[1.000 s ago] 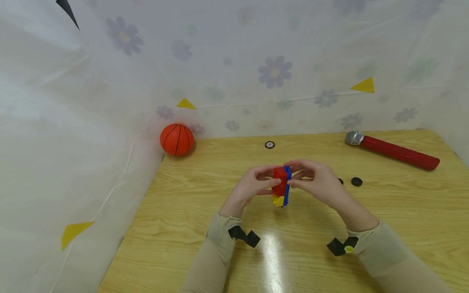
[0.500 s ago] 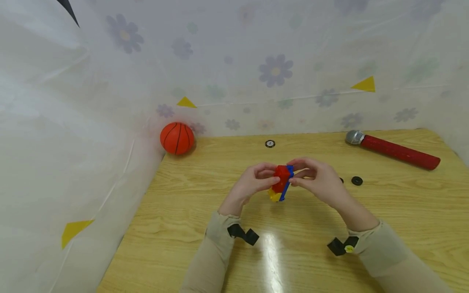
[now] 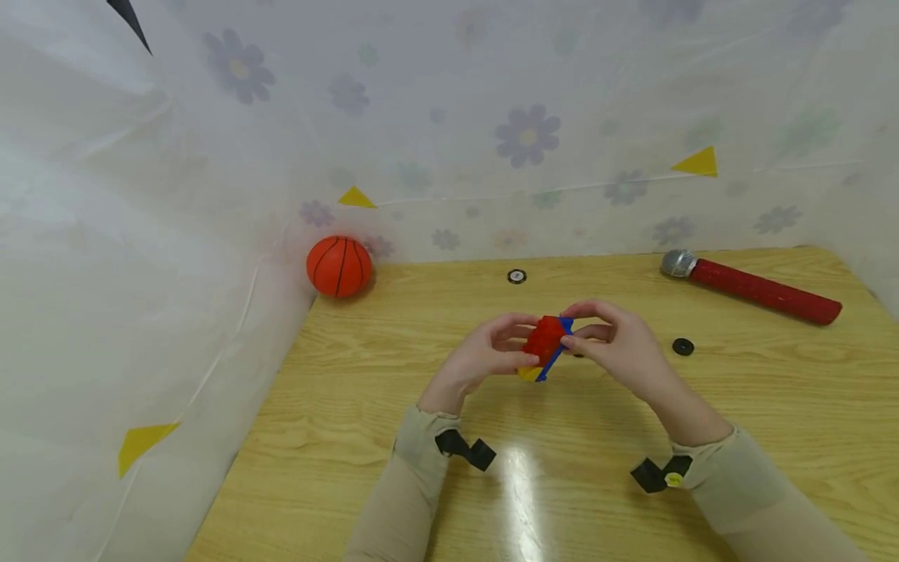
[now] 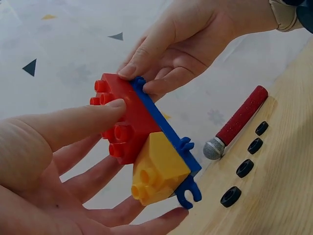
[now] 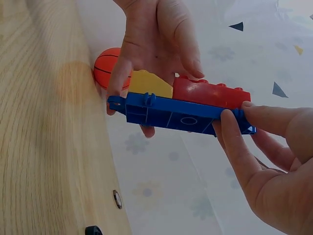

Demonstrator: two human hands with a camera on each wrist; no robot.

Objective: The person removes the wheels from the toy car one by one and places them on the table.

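My hands hold a toy building-brick assembly above the table. A studded red brick (image 4: 129, 117) and a sloped yellow brick (image 4: 159, 164) sit side by side on a long blue base (image 5: 181, 116). The base has small clips along it and a hook at the yellow end. My left hand (image 3: 481, 355) grips the bricks, thumb on the red one and fingers behind. At the red end, my right hand (image 3: 625, 351) pinches the base between thumb and fingers. The assembly is tilted, its yellow end lower and to the left in the head view.
Several small black wheels (image 4: 231, 197) lie in a row on the wooden table (image 3: 337, 437). A round black-and-white disc (image 3: 517, 276) is near the back edge. An orange toy basketball (image 3: 339, 267) stands at back left, a red microphone (image 3: 762, 290) at back right. Patterned sheeting hangs behind.
The assembly has tilted from nearly upright, its top end moving right. My right hand has shifted slightly right with it. The left hand has hardly moved.
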